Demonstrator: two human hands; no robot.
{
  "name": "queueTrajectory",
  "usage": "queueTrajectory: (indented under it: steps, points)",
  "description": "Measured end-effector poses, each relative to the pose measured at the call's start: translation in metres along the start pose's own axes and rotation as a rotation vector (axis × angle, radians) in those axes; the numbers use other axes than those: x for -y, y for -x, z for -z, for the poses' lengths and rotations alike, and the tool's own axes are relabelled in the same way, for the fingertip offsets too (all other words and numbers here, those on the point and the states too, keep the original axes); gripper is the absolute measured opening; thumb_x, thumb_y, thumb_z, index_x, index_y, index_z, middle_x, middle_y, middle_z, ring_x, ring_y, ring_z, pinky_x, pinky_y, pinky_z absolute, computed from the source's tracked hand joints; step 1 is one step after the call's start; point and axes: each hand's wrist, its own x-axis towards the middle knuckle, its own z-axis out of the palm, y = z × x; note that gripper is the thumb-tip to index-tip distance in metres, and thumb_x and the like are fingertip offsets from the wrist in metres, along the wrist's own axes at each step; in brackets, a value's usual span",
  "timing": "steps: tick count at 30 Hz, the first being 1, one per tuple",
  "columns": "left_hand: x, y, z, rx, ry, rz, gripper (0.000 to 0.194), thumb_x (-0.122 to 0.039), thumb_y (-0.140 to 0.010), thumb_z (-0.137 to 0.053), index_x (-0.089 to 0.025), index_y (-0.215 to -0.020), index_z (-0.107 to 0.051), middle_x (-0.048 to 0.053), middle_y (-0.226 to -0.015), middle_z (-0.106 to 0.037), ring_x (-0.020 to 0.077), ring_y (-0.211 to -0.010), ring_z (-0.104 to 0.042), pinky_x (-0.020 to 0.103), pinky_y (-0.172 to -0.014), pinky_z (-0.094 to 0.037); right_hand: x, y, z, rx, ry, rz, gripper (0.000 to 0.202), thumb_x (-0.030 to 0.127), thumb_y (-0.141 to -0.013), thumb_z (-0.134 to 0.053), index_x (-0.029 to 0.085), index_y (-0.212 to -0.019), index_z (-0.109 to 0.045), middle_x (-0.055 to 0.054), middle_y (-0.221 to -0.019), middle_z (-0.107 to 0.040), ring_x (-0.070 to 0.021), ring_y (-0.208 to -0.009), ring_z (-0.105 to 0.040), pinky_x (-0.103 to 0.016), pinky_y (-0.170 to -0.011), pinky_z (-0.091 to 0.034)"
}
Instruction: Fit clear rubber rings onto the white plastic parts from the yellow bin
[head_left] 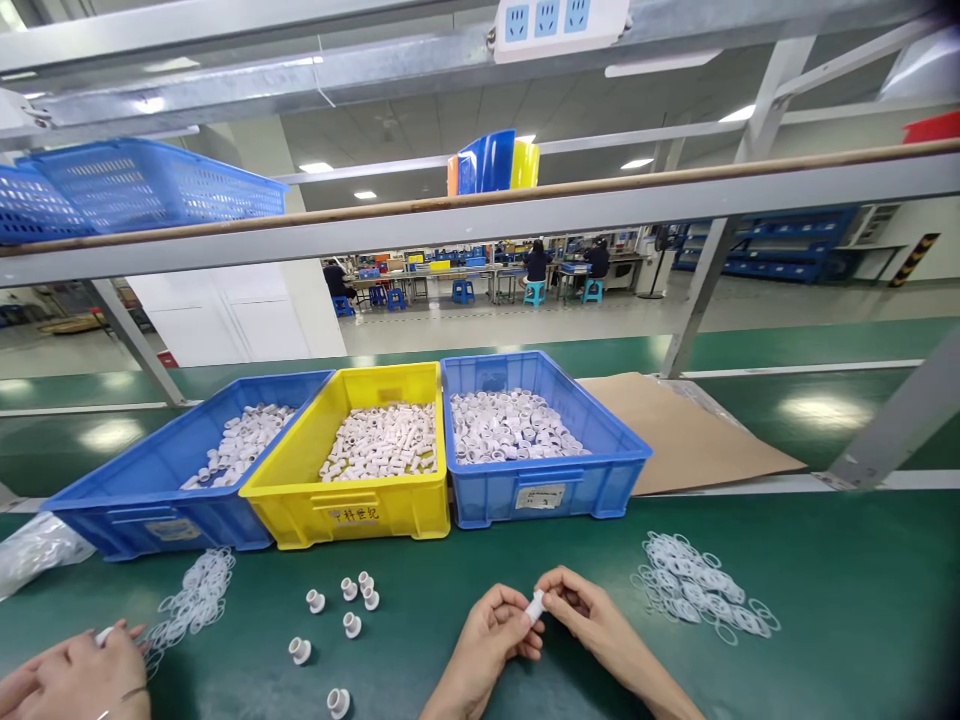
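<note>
The fingers hide much of the small white part (535,606) held in front of the bins, a little above the green table (547,553), so its ends are hard to make out. The left hand (487,640) pinches it between thumb and curled forefinger; the right hand (600,628) has its fingertips drawn close together at the part's upper end, though whether they grip it or merely touch it I cannot tell. At far left a co-worker's hand (86,680), cropped by the frame, covers most of another white piece (103,636). A clear plastic bag (45,550) is cut off there too.

The yellow bin (375,525) carries dark Chinese characters, the last two reading 世纪. A white label (540,497) on the right blue bin (592,495) has print too small to read; the left blue bin (225,528) bears a blurred one.

All three bins are moulded plastic with raised rims, heaped with little white pieces. Seven flanged, hollow white collars (300,652) stand left of the left hand. Thin, pale rings form a loose tangle (196,590) by the co-worker and a broader pile (697,582) on the right. Behind that lies flat brown cardboard (697,440)
</note>
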Motion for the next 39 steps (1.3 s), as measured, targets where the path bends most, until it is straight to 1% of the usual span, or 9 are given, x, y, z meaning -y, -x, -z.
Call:
queueTrajectory:
  steps: [3, 5, 10, 13, 21, 25, 29, 33, 39]
  points:
    - [-0.0006, -0.0008, -0.0005, -0.01, -0.001, 0.002, 0.035, -0.038, -0.082, -0.073, -0.01, -0.097, -0.058, 0.01, -0.089, -0.067, 0.0117, -0.071, -0.061, 0.027, -0.07, -0.047, 0.0059, 0.0022, -0.0007, 0.025, 0.001, -0.003, 0.032, 0.053, -0.093, -0.059, 0.022, -0.099, -0.066, 0.001, -0.08, -0.058, -0.0157, -0.074, -0.052, -0.025, -0.067, -0.042]
    - [0.0002, -0.0014, 0.0001, -0.025, 0.004, 0.002, 0.036, -0.039, -0.082, -0.074, -0.01, -0.097, -0.058, 0.01, -0.089, -0.067, 0.0115, -0.071, -0.06, 0.027, -0.069, -0.047, 0.0076, 0.0032, -0.0005, 0.013, 0.025, 0.008, 0.031, 0.052, -0.092, -0.059, 0.023, -0.099, -0.066, 0.001, -0.082, -0.058, -0.016, -0.075, -0.051, -0.025, -0.067, -0.041]
    - [0.0055, -0.0044, 0.0051, -0.048, 0.032, -0.007, 0.037, -0.041, -0.082, -0.073, -0.011, -0.097, -0.057, 0.009, -0.087, -0.067, 0.0107, -0.07, -0.059, 0.025, -0.068, -0.046, 0.0057, 0.0045, 0.0015, -0.031, 0.096, 0.038, 0.028, 0.05, -0.093, -0.06, 0.025, -0.102, -0.066, 0.001, -0.085, -0.057, -0.0153, -0.075, -0.051, -0.025, -0.066, -0.039]
    - [0.0074, -0.0064, 0.0073, -0.053, 0.04, -0.007, 0.037, -0.04, -0.081, -0.074, -0.012, -0.096, -0.057, 0.008, -0.085, -0.066, 0.0101, -0.069, -0.059, 0.025, -0.068, -0.045, 0.0046, 0.0046, 0.0024, -0.029, 0.122, 0.055, 0.027, 0.05, -0.093, -0.06, 0.026, -0.103, -0.066, 0.001, -0.087, -0.056, -0.0149, -0.074, -0.05, -0.025, -0.065, -0.038]
    - [0.0035, -0.0036, 0.005, -0.05, 0.022, -0.022, 0.034, -0.039, -0.081, -0.074, -0.014, -0.095, -0.056, 0.006, -0.086, -0.065, 0.0099, -0.073, -0.057, 0.024, -0.069, -0.043, 0.0043, 0.0046, 0.0013, -0.015, 0.125, -0.011, 0.035, 0.055, -0.092, -0.057, 0.024, -0.107, -0.063, 0.0, -0.086, -0.059, -0.0161, -0.074, -0.052, -0.026, -0.064, -0.04]
    - [0.0035, -0.0037, 0.0036, -0.062, 0.031, -0.022, 0.036, -0.041, -0.079, -0.076, -0.014, -0.094, -0.057, 0.005, -0.086, -0.064, 0.0101, -0.072, -0.056, 0.024, -0.068, -0.043, 0.006, 0.0048, 0.0015, -0.009, 0.13, 0.002, 0.033, 0.055, -0.093, -0.056, 0.024, -0.103, -0.063, 0.0, -0.085, -0.06, -0.0156, -0.073, -0.051, -0.026, -0.064, -0.039]
    - [0.004, -0.0045, 0.0037, -0.088, 0.044, -0.029, 0.037, -0.044, -0.08, -0.074, -0.013, -0.094, -0.058, 0.005, -0.085, -0.063, 0.0099, -0.071, -0.056, 0.024, -0.068, -0.043, 0.0059, 0.0061, 0.0026, 0.0, 0.155, 0.011, 0.032, 0.054, -0.094, -0.055, 0.025, -0.107, -0.063, 0.0, -0.088, -0.06, -0.0154, -0.073, -0.049, -0.026, -0.063, -0.038]
    - [0.0031, -0.004, 0.0043, -0.115, -0.032, -0.084, 0.035, -0.042, -0.08, -0.074, -0.014, -0.094, -0.059, 0.004, -0.084, -0.061, 0.0114, -0.076, -0.056, 0.025, -0.072, -0.044, 0.0046, 0.0071, 0.0023, 0.012, 0.122, 0.0, 0.032, 0.052, -0.094, -0.056, 0.026, -0.11, -0.062, 0.001, -0.088, -0.059, -0.0147, -0.073, -0.049, -0.025, -0.063, -0.038]
    - [-0.0014, -0.0037, -0.0006, -0.156, -0.138, -0.133, 0.032, -0.041, -0.08, -0.075, -0.016, -0.094, -0.061, 0.004, -0.087, -0.061, 0.0138, -0.079, -0.058, 0.027, -0.075, -0.048, 0.0061, 0.0061, 0.0006, 0.008, 0.111, -0.009, 0.033, 0.054, -0.094, -0.055, 0.024, -0.104, -0.063, 0.0, -0.086, -0.059, -0.0157, -0.076, -0.051, -0.025, -0.065, -0.039]
